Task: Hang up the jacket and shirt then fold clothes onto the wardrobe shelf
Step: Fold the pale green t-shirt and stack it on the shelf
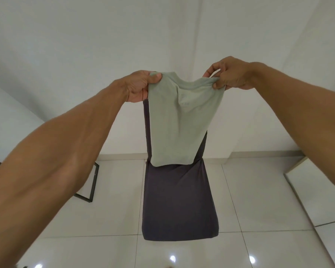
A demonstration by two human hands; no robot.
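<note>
Both forearms (66, 151) run up from the lower corners; my left hand (137, 87) and right hand (232, 76) each pinch a top corner of the pale green shirt (180, 128), hanging mid-frame before the dark chair (178, 200). Light, limp cloth, I judge; shoulders are the best hold.

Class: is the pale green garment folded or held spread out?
Spread out: the left hand and right hand pinch the top corners of the green garment, which hangs flat before the dark chair.
</note>
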